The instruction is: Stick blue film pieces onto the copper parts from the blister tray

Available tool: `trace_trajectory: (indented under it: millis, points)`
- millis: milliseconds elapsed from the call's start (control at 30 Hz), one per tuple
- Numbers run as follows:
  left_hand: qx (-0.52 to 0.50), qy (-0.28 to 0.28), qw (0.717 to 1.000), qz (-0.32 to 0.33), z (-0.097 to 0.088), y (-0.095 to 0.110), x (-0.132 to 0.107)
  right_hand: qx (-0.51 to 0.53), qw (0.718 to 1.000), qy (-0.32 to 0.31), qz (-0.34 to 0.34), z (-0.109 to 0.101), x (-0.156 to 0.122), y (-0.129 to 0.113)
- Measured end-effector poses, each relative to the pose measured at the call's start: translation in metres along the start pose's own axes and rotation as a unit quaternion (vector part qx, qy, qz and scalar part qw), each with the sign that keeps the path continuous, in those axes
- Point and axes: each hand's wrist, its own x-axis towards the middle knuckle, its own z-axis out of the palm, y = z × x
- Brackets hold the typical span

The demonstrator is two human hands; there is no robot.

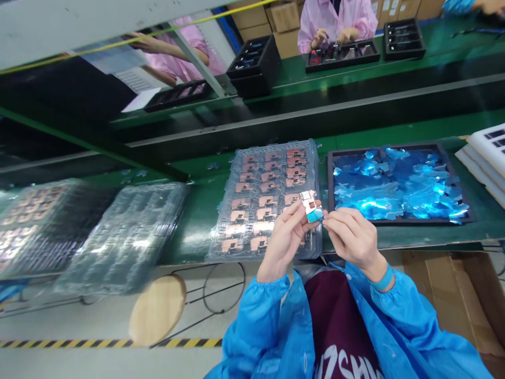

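My left hand (284, 234) pinches a small flat metal part (308, 201) with a cut-out in its middle, above the right side of a clear plastic tray (218, 231). Blue film (314, 215) covers the part's lower end. My right hand (353, 237) is closed, with thumb and forefinger at the corner of that film; the fingertips hide the exact grip. Rows of similar copper-coloured parts (265, 213) lie in the tray. Right of it, a dark tray (330, 181) holds a heap of loose blue film pieces (394, 184).
Stacked clear trays (134, 226) and another tray of parts (31, 221) stand left, slightly blurred. White foam sheets (485, 163) lie far right. Across the bench, a person in pink (337, 23) works over a black tray (343, 58). A round stool (158, 310) stands below left.
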Motion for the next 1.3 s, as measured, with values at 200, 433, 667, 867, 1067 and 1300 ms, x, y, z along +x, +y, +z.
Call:
trace_trajectory:
  millis: [200,433,667,867,1067,1300]
  points:
    - [-0.059,0.111,0.991,0.043,-0.003,-0.004,0.017,0.005,0.988,0.111,0.103,0.001,-0.014,0.019]
    - [-0.067,0.115,0.991,0.005,0.011,-0.01,0.021,-0.188,0.924,0.035,0.331,-0.008,-0.019,0.122]
    - [-0.053,0.106,0.992,0.05,0.026,-0.02,0.021,0.007,0.981,0.015,0.194,0.005,0.0,0.061]
    - [-0.037,0.123,0.988,0.082,0.03,-0.024,0.015,0.041,0.988,0.016,0.149,0.023,0.001,0.027]
    - [0.009,0.147,0.982,0.121,0.033,-0.03,0.011,0.082,0.977,0.03,0.193,0.026,0.004,0.026]
    - [0.059,0.158,0.973,0.159,0.035,-0.035,0.008,0.186,0.936,-0.006,0.3,0.025,0.012,0.024]
